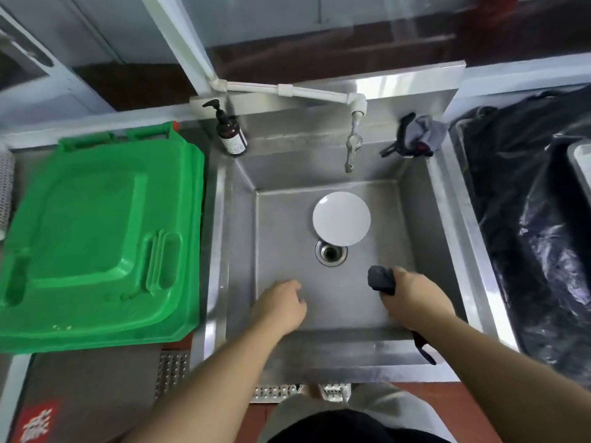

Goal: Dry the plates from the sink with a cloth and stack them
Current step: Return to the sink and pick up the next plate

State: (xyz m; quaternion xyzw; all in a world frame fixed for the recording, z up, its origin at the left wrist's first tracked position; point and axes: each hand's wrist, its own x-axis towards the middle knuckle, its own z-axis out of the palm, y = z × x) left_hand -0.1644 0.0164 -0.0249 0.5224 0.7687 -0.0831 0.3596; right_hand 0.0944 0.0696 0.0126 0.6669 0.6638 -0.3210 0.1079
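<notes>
Two bare hands reached over the sink [236, 251], left hand [281, 306] loosely curled and empty, right hand [412, 298] gripping a dark cloth [380, 279], near a white plate [341, 218].

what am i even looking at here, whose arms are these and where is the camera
There is no machine here: these are a person's two bare arms, filmed by one wide-angle camera worn on the head, looking down. Below them is a steel sink with a tap at the back. One white plate lies on the sink floor, just behind the drain. The right hand has its grip on a dark cloth. The left hand holds nothing, fingers loosely curled. A green bin lid sits to the left, a black plastic bag to the right, and a brown pump bottle on the sink's back corner.
</notes>
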